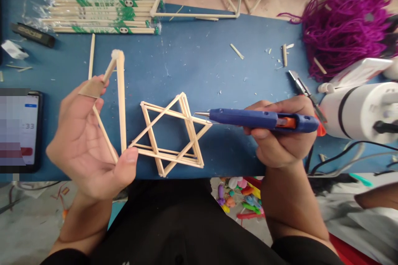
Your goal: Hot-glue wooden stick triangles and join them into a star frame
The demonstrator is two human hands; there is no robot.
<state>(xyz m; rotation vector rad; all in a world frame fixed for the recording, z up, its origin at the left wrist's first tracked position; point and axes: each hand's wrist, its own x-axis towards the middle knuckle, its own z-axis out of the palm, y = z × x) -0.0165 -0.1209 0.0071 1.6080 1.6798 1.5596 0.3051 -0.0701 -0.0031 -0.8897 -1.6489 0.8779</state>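
In my left hand (pixel 90 145) I hold a triangular frame of wooden chopsticks (pixel 121 99), raised above the table, with a whitish blob at its top corner. The fingers and thumb are closed around its sticks, and tape wraps one finger. My right hand (pixel 282 136) grips a blue hot glue gun (pixel 245 118), its metal nozzle pointing left. A thin strand of glue shows near the nozzle. Between the hands, a six-pointed star of chopsticks (pixel 189 149) lies on the blue table; the nozzle is over or beside its upper right side.
Wrapped chopsticks (pixel 105 4) lie at the back left. Purple yarn (pixel 348 29), a utility knife (pixel 301 85) and a white cylindrical device (pixel 357 112) with cables are on the right. A phone (pixel 37 132) rests at the left edge. Another stick frame (pixel 195 15) stands behind.
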